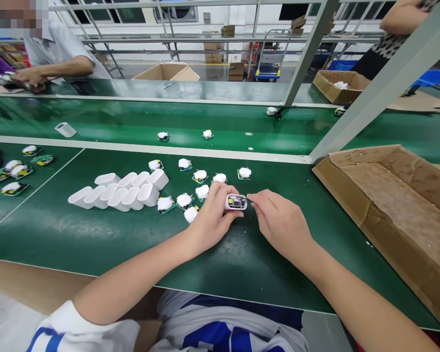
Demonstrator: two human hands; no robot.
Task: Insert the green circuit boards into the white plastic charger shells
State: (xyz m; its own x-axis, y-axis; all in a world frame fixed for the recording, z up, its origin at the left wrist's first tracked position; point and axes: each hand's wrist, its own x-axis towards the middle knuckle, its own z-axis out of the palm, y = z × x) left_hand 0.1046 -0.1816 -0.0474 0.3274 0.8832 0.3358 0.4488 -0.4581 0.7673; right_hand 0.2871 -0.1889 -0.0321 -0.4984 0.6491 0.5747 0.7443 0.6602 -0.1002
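My left hand [214, 212] grips a white oval housing [236, 202] whose open end faces right and shows a circuit board with parts inside. Close to that open end, my right hand [278, 217] has thumb and index finger pinched together; anything between the fingertips is too small to make out. Several circuit boards with white tops, one of them a board [244, 173] beyond my hands, lie on the green table. Left of them stand several empty-looking white housings [117, 198] in slanting rows.
A large open cardboard box [388, 234] sits at the right. Slanted grey metal posts [381, 78] rise behind it. Past a pale rail [150, 149] runs a green belt [124, 117] with a few boards and a housing. Another person works at the upper left.
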